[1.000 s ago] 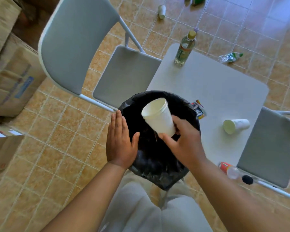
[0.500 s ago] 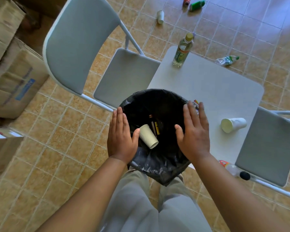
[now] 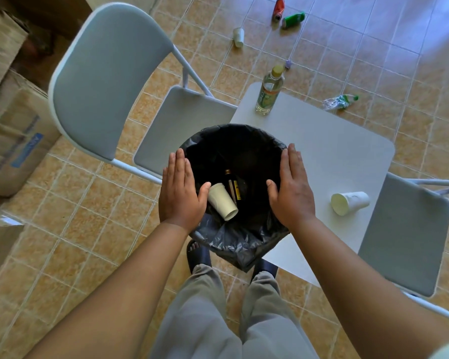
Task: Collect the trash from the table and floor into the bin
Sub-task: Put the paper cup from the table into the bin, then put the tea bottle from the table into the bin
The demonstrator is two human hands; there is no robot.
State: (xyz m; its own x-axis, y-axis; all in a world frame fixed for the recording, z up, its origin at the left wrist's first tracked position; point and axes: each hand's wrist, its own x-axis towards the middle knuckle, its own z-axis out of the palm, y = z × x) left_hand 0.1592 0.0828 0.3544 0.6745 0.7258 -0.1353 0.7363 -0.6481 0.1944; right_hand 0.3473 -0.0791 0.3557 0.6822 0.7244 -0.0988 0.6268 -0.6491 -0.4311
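1. The bin (image 3: pixel 233 132), lined with a black bag, sits between my two hands, in front of my legs and at the near-left corner of the bench (image 3: pixel 335 156). I cannot tell whether it rests on anything.
2. Inside it lie a white foam cup (image 3: pixel 222 202) on its side and a small dark bottle (image 3: pixel 231 183) just beside it.
3. My left hand (image 3: pixel 180 193) is flat against the bin's left side, fingers straight and together, thumb over the rim. It grasps nothing.
4. My right hand (image 3: pixel 292 193) mirrors it on the right side, also flat and released, thumb over the rim.
5. On the bench, a second foam cup (image 3: pixel 349 202) lies tipped over near the right edge, and a clear bottle with a yellow cap (image 3: pixel 268 92) stands upright at the far corner.
6. On the tiled floor beyond the bench lie a crushed plastic bottle (image 3: pixel 338 101), another white cup (image 3: pixel 238 37), a red can (image 3: pixel 278 9) and a green can (image 3: pixel 293 19), the two cans close together.
7. A grey folding chair (image 3: pixel 99 81) stands left of the bench, another chair (image 3: pixel 405 234) on its right.
8. Cardboard boxes (image 3: pixel 13 141) are stacked at the far left.
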